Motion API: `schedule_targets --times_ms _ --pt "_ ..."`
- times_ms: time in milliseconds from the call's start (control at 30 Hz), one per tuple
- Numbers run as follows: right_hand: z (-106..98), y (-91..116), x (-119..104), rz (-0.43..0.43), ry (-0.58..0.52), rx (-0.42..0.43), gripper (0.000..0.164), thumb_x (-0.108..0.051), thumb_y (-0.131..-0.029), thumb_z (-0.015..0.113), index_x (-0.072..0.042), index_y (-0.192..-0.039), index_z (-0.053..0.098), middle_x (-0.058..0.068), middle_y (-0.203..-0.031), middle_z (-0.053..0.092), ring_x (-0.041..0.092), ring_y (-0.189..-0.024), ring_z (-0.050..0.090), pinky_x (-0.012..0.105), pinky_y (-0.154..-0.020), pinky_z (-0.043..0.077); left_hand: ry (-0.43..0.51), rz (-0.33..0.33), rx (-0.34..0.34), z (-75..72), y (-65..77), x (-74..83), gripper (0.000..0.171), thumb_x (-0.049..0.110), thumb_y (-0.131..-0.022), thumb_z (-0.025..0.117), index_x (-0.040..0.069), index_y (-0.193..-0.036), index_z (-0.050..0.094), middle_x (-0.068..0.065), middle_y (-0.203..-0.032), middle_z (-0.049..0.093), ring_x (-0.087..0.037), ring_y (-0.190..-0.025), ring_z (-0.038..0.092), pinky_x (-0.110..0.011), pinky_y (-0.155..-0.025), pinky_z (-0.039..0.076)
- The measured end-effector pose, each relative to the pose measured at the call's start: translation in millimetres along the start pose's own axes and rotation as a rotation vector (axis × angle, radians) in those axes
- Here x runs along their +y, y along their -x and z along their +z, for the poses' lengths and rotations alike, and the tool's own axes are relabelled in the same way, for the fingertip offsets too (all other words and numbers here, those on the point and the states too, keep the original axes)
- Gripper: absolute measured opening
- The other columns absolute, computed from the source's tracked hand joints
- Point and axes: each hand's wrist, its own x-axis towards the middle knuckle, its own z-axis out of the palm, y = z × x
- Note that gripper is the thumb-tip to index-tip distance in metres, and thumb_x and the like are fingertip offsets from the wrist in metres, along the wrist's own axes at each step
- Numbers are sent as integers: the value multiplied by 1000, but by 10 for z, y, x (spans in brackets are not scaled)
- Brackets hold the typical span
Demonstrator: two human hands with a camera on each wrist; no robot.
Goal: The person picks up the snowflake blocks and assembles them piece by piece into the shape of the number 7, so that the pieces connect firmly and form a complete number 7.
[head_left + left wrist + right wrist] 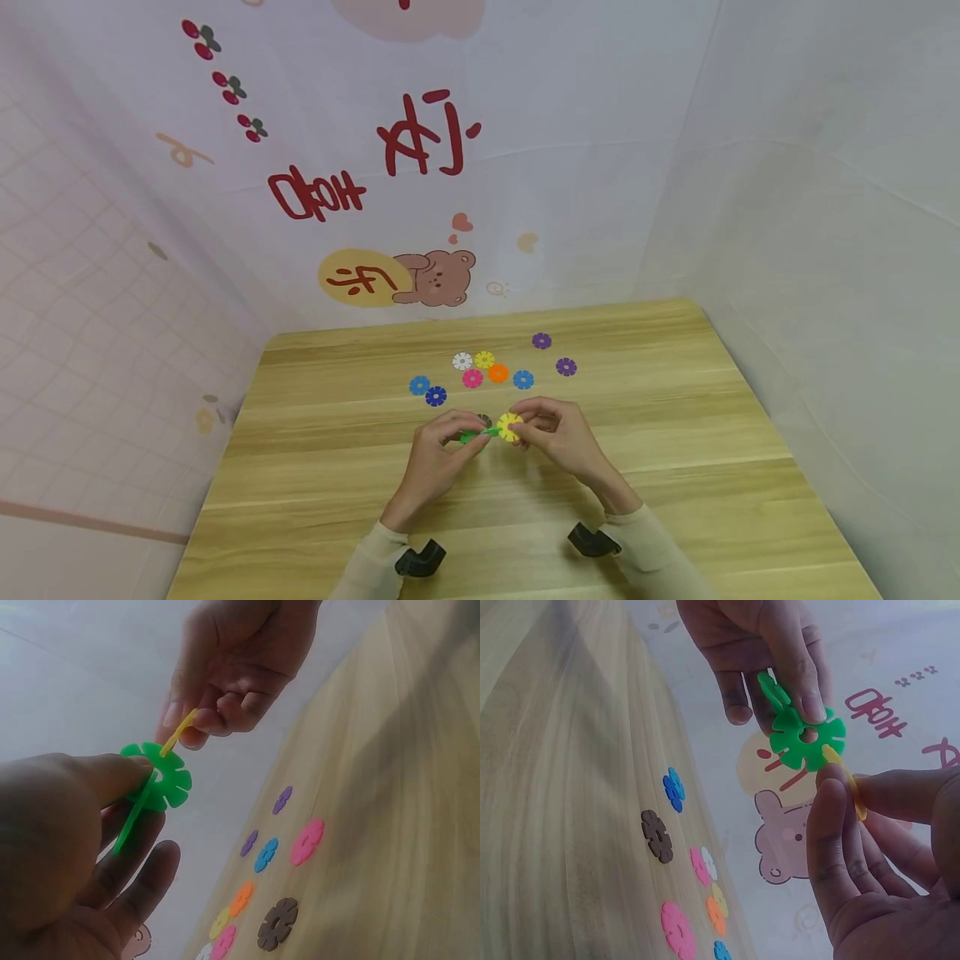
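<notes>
My left hand (pixel 437 458) pinches a green slotted flower disc (pixel 177 781) between thumb and fingers. A second green disc (pixel 772 690) is joined to it crosswise. My right hand (pixel 562 439) pinches a yellow slotted disc (pixel 510 426) between thumb and fingertips. In both wrist views the yellow disc stands edge-on, its rim right at a slot of the green disc. Both hands are held close together over the table. A brown disc (pixel 657 836) lies below them, partly hidden by the left hand in the head view.
On the wooden table (pixel 315 458) beyond the hands lie several loose discs: purple (pixel 542 341), white (pixel 462 361), orange (pixel 498 373), blue (pixel 436 396) and others. A nearer pink disc (pixel 307 842) shows in the wrist views. Printed cloth walls (pixel 570 192) surround the table's back and sides.
</notes>
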Motion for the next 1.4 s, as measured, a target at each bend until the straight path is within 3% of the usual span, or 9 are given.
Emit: schedule_targets --times_ms 133,233,400,633,767,1033,1233,1400 --pt "4 5 4 -9 17 0 24 -7 -107 78 -1 -131 77 27 -110 82 42 -85 83 45 -78 73 8 11 0 7 6 -7 8 15 -103 85 13 -110 88 -17 -120 84 -20 -108 81 -29 -86 71" --pt "6 9 3 -7 20 2 25 -7 -107 78 -1 -131 77 27 -110 82 48 -87 82 48 -78 73 17 26 3 11 10 -16 8 13 -104 84 12 -111 88 -18 -120 84 -21 -107 82 -31 -85 71" --pt "9 15 1 9 9 7 25 -7 -106 79 -1 -131 78 28 -110 82 45 -87 83 49 -79 73 29 36 8 18 13 -18 9 11 -104 84 11 -111 88 -11 -120 84 -23 -109 83 -30 -88 72" --pt "14 17 -2 18 10 12 26 -9 -106 79 -1 -131 78 25 -113 84 45 -86 83 45 -79 73 64 41 14 27 18 -43 9 10 -104 82 10 -111 88 -16 -120 83 -25 -109 83 -28 -90 71" --pt "15 17 -11 27 11 22 25 -9 -106 80 -1 -129 79 24 -114 84 39 -86 83 47 -79 73 87 40 16 35 18 -53 10 9 -103 83 9 -112 88 -11 -120 83 -25 -108 83 -26 -88 71" --pt "23 10 -27 43 -1 44 23 -8 -105 81 -1 -127 81 22 -115 85 34 -84 83 46 -78 73 137 18 19 47 10 -23 11 8 -103 83 5 -112 88 -27 -122 80 -27 -108 84 -26 -90 70" --pt "23 3 -26 41 -5 51 23 -6 -104 81 0 -126 81 23 -115 85 32 -83 83 48 -78 73 149 -2 35 56 7 15 11 8 -104 82 3 -111 88 -28 -122 80 -25 -108 84 -27 -88 70" --pt "20 -10 -14 43 -12 51 22 -5 -104 81 1 -125 81 24 -116 85 29 -83 83 39 -74 72 156 10 50 68 11 23 10 5 -102 82 1 -110 88 -28 -121 81 -25 -108 84 -28 -88 71"
